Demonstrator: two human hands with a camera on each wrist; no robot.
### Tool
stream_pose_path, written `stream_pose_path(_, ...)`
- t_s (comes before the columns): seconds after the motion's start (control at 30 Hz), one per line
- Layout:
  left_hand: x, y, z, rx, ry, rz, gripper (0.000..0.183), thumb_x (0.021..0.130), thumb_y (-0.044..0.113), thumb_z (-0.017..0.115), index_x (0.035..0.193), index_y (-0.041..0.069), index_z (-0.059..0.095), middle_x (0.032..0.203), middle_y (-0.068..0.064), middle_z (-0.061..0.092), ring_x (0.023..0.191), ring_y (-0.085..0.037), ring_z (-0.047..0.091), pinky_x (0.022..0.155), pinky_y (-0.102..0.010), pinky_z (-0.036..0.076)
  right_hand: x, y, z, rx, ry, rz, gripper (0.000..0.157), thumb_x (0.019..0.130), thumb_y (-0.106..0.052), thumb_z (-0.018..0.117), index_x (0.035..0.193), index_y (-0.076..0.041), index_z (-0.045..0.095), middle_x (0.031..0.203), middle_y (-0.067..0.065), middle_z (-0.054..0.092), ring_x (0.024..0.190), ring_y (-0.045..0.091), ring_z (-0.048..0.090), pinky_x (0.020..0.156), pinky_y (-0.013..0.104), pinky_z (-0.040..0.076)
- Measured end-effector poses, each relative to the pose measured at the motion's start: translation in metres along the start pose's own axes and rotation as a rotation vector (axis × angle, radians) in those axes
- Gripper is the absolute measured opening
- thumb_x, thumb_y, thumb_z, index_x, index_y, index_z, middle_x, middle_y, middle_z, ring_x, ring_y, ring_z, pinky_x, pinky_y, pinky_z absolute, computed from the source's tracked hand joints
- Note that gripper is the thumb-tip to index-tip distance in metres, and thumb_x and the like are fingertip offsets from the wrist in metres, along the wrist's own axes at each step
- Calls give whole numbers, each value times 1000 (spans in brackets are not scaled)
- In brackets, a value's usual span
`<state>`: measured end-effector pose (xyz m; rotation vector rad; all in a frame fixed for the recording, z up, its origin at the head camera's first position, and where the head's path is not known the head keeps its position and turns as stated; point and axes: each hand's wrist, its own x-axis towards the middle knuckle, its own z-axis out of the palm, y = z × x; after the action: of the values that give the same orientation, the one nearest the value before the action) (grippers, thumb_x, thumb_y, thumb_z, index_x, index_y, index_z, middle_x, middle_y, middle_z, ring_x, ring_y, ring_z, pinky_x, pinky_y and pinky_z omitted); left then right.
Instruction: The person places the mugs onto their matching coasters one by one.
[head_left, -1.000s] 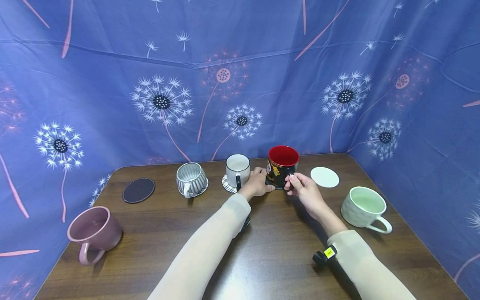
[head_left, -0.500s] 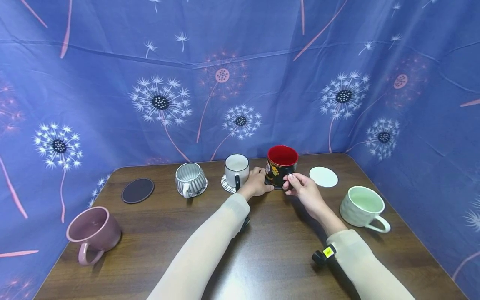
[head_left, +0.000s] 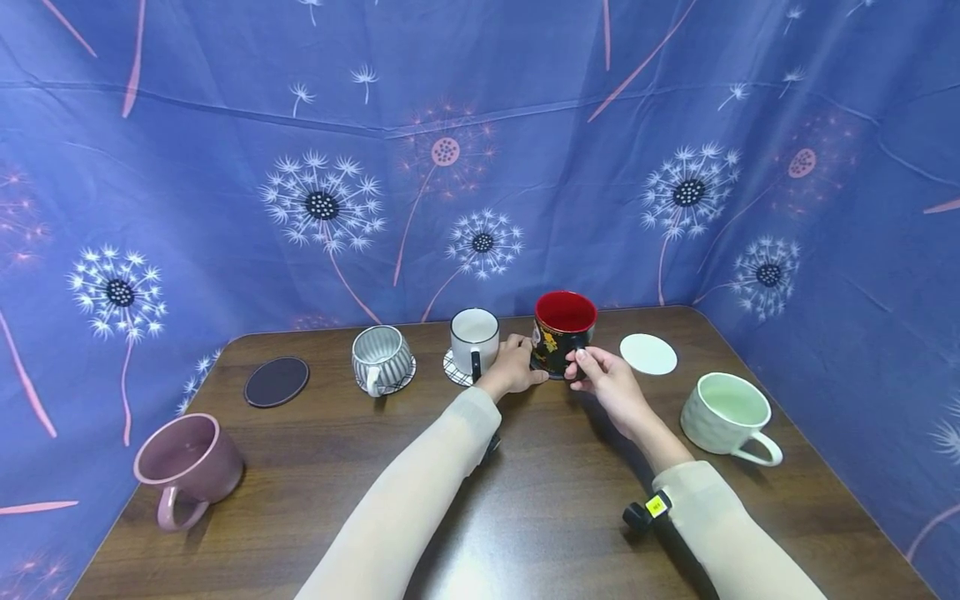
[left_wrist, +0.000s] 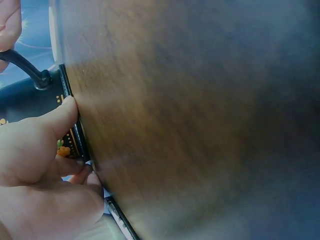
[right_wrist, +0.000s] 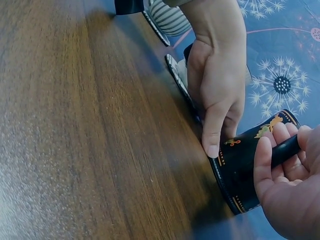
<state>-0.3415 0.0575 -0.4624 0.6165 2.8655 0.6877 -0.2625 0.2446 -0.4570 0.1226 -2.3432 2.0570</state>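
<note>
A black mug (head_left: pixel 551 348) with a red inside and gold and orange decoration stands upright near the table's back edge. My right hand (head_left: pixel 609 382) holds its black handle (right_wrist: pixel 286 151), thumb and fingers curled round it. On the mug's left side is my left hand (head_left: pixel 513 367); its thumb (left_wrist: pixel 64 116) lies against the dark rim at the base, and the other fingers bend round the far side. A white mug (head_left: pixel 467 333) with a black handle stands on a patterned coaster (head_left: pixel 453 368), just behind the left wrist and partly hidden by it.
Left of it, a grey ribbed cup (head_left: pixel 381 354) sits on another patterned coaster. A dark round coaster (head_left: pixel 276 382) and a purple mug (head_left: pixel 202 467) are further left. A white round coaster (head_left: pixel 649 354) and a pale green mug (head_left: pixel 712 425) are on the right. Blue patterned cloth (head_left: pixel 570 167) hangs behind the table.
</note>
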Motion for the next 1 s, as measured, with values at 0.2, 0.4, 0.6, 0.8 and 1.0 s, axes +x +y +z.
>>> stream_pose_path(0.2, -1, 1, -1, 29, 0, 4, 74, 100, 37, 74, 158, 1, 45, 161, -15, 42, 146, -31, 40, 124, -38, 35, -1, 0, -1, 7, -1, 2, 49, 113, -31, 53, 134, 13, 56, 100, 6, 68, 97, 13, 65, 88, 23, 60)
stream_pose_path(0.4, 0, 1, 0, 5, -12, -16, 73, 100, 35, 74, 158, 1, 44, 162, -16, 40, 148, -33, 39, 125, -41, 34, 0, 0, 0, 8, -3, 0, 47, 113, -31, 53, 133, 12, 57, 99, 7, 68, 97, 14, 65, 87, 23, 60)
stream_pose_path(0.6, 10, -4, 7, 4, -28, -33, 78, 101, 36, 74, 161, 1, 40, 165, -15, 37, 150, -33, 35, 127, -42, 31, 1, 0, 2, 2, 7, -4, 49, 113, -31, 53, 133, 13, 56, 98, 6, 67, 95, 14, 65, 86, 23, 60)
stream_pose_path(0.8, 7, -2, 3, 15, -16, -25, 76, 100, 37, 75, 159, 1, 44, 163, -15, 40, 148, -33, 38, 125, -40, 34, 0, -2, 4, -15, 34, 5, 45, 113, -30, 53, 131, 11, 60, 96, 5, 67, 93, 13, 65, 85, 23, 61)
stream_pose_path(1.0, -3, 2, -3, 24, -2, 0, 74, 101, 36, 74, 158, 0, 44, 161, -16, 41, 147, -33, 40, 124, -40, 35, -1, -2, 5, -3, 47, 3, 45, 113, -29, 53, 130, 12, 60, 93, 2, 67, 91, 11, 65, 83, 23, 61)
